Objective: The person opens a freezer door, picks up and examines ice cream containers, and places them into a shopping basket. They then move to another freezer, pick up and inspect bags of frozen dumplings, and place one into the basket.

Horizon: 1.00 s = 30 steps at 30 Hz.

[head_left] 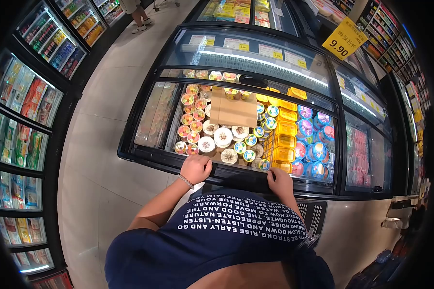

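A black-framed chest freezer (236,176) with a glass top stands right in front of me. My left hand (196,168) lies over its front rim with the fingers curled on the edge, and a beaded bracelet (185,181) circles that wrist. Farther right, my right hand (280,182) grips the same rim, fingers bent over it. Just beyond my left hand are white-lidded tubs (223,137) and small round cups (193,137). Past my right hand sit yellow boxes (285,141) and blue-and-pink tubs (315,152). A cardboard piece (233,110) lies among the cups.
Upright glass-door fridges (19,144) line the left side, across a tiled floor (101,130). A yellow price sign (344,38) reading 9.90 rises at the back right. At the far left, a person's legs (139,18) show. A perforated dark panel (317,214) is near my right arm.
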Motion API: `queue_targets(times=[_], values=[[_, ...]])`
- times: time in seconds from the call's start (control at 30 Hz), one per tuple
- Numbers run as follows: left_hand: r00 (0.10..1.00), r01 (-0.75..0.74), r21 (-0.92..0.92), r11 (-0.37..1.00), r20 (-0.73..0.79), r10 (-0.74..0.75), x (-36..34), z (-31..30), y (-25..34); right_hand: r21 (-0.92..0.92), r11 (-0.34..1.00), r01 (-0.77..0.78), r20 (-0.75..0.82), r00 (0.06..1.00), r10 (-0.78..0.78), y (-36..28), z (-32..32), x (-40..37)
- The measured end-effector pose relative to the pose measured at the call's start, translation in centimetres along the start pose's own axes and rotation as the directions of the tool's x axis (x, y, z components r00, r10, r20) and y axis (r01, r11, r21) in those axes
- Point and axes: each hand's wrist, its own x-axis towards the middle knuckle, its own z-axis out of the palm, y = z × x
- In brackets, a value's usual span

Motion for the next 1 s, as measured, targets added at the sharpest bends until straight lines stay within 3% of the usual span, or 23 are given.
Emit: queue_targets(times=[0.2, 0.77, 0.9, 0.97, 1.0], values=[[1.0, -0.012, -0.02, 1.0, 0.012, 0.012, 0.1, -0.1, 0.1, -0.018, 0.999, 0.05, -0.096, 0.994, -0.052, -0.1, 0.3, -0.1], [0.994, 0.014, -0.093, 0.996, 0.11, -0.004, 0.7, -0.5, -0.1, -0.073, 0.994, 0.08, -0.112, 0.99, -0.088, -0.7, 0.2, -0.4], [0.958, 0.206, -0.243, 0.948, 0.25, -0.144, 1.9, -0.3, -1.6, -0.078, 0.993, 0.083, -0.129, 0.987, -0.093, -0.9, 0.4, -0.5], [0.87, 0.42, -0.319, 0.85, 0.407, -0.277, 3.5, -0.8, -2.3, -0.061, 0.996, 0.063, -0.112, 0.991, -0.069, -1.0, 0.4, -0.2], [0.863, 0.443, -0.353, 0.824, 0.417, -0.285, 4.0, -0.6, -3.0, -0.053, 0.997, 0.052, -0.102, 0.993, -0.057, -1.1, 0.3, -0.1]])
